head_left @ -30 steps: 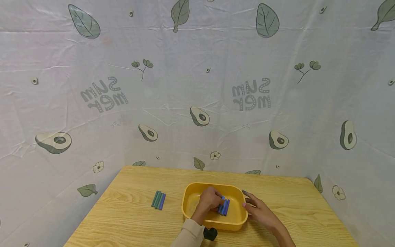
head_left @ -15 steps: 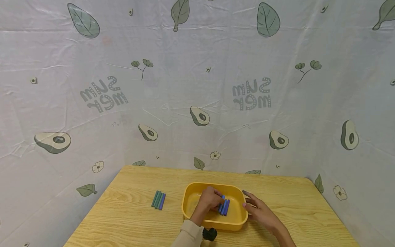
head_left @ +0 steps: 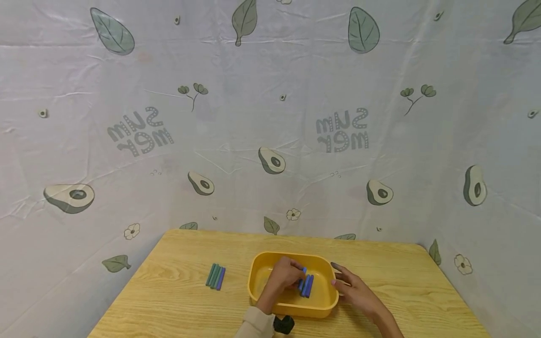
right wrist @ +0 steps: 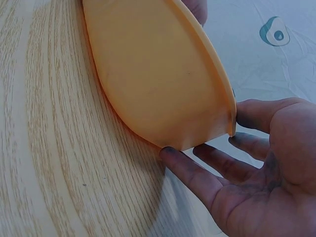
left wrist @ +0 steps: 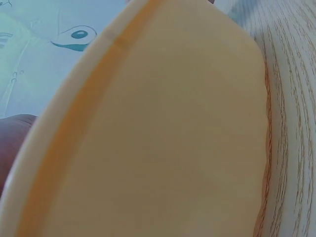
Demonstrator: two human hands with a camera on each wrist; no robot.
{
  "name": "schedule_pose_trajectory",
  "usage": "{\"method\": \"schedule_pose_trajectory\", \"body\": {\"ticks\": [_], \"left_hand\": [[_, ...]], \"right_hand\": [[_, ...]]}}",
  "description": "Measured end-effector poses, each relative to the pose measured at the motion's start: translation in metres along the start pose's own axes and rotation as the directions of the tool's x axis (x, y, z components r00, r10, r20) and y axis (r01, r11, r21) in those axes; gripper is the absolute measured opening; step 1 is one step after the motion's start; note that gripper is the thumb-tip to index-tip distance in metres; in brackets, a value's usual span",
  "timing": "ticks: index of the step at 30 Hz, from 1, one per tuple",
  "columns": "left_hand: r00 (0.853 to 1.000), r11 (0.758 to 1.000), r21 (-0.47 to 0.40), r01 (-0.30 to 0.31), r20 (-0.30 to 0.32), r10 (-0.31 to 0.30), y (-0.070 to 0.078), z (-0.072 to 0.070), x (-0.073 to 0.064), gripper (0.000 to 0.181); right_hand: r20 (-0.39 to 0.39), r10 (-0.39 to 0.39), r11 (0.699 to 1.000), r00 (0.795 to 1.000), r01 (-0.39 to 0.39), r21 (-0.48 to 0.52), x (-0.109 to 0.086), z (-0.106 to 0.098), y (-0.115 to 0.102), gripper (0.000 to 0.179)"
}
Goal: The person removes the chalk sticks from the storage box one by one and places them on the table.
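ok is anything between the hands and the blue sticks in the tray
Nothing visible for the left hand, which is at the blue sticks; the tray's right wall stands between them and the right hand.

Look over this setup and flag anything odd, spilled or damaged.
The lettering on the backdrop reads mirrored in the head view; it may hang back to front. I see no spill or damage: the yellow tub stands upright, and the sticks left of it lie side by side.

The tub [head_left: 297, 310] sat on the desk [head_left: 177, 310]. In it, some sticks [head_left: 307, 285] lay right of the left hand [head_left: 286, 273]. The right hand [head_left: 354, 292] touched its right end. More sticks [head_left: 215, 276] lay left of it.
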State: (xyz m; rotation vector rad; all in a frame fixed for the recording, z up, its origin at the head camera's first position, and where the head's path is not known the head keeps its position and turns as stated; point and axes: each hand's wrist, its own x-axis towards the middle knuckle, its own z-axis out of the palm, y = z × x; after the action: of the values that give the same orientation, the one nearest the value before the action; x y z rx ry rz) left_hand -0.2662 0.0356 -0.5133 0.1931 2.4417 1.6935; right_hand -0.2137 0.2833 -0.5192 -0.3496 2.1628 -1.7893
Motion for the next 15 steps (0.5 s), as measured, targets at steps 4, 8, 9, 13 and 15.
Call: {"method": "schedule_pose_trajectory", "body": {"ticks": [4,8,9,13,15], "left_hand": [[1.0,1.0,-0.013,0.001,0.009,0.0,0.0013,-0.0029,-0.0026,0.019],[1.0,1.0,-0.004,-0.021,0.013,0.021,0.0015,-0.0063,-0.0049,0.016],[0.999,1.0,-0.007,-0.028,0.017,0.028,0.0009,-0.007,-0.0053,0.015],[0.998,0.998,-0.033,-0.044,0.039,0.046,-0.0021,-0.0091,-0.0079,0.016],[0.998,0.998,-0.041,-0.045,0.046,0.046,-0.0044,-0.0094,-0.0092,0.017]], "right_hand": [[0.002,-0.003,1.0,1.0,0.003,0.0,0.0001,0.0001,-0.0007,0.077],[-0.004,-0.001,1.0,1.0,0.001,-0.005,0.0,0.0001,-0.0009,0.077],[-0.005,-0.002,1.0,1.0,0.002,-0.009,-0.0003,0.0004,-0.0012,0.076],[-0.014,0.004,1.0,1.0,-0.004,-0.014,0.0003,0.0004,-0.0008,0.076],[-0.018,0.012,1.0,1.0,-0.012,-0.013,0.0007,0.0005,-0.0001,0.076]]}}
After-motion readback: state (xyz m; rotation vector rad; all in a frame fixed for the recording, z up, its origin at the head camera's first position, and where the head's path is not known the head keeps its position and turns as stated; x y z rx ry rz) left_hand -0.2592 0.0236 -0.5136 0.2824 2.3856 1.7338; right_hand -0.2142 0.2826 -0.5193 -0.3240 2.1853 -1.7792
